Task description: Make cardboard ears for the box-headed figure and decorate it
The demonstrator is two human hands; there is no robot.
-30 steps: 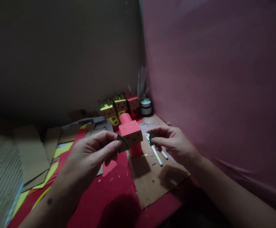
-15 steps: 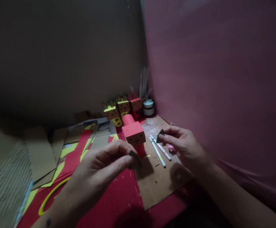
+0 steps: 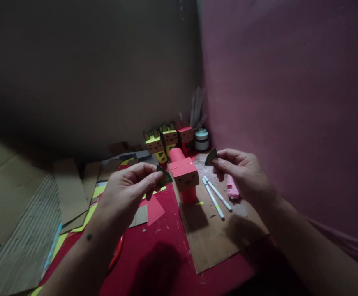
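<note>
My left hand (image 3: 135, 185) pinches a small ear-shaped cardboard piece (image 3: 164, 174) with a dark green edge, between thumb and fingers. In my right hand (image 3: 239, 163) a similar ear-shaped piece (image 3: 211, 157) is pinched the same way. Both pieces are held in the air, apart, on either side of a paper figure (image 3: 185, 169) with a red-topped box head, a drawn face and a red body. It stands upright on a cardboard sheet (image 3: 209, 250). Two white markers (image 3: 213, 198) lie to its right. A pink tool (image 3: 232, 188) lies near my right hand, partly hidden by it.
Behind stand two yellow figures (image 3: 154, 144) with ears and a red one (image 3: 185, 135). A pale blue-lidded jar (image 3: 201, 139) and clear sticks (image 3: 196, 107) are in the corner. Cardboard scraps (image 3: 70, 189) and coloured paper cover the left. Red-handled scissors (image 3: 117, 254) lie partly under my left arm.
My view has turned slightly, shifting the scene right. Both hands have risen, still pinching their ear pieces, and the pieces are now farther apart. More of the pink tool shows.
</note>
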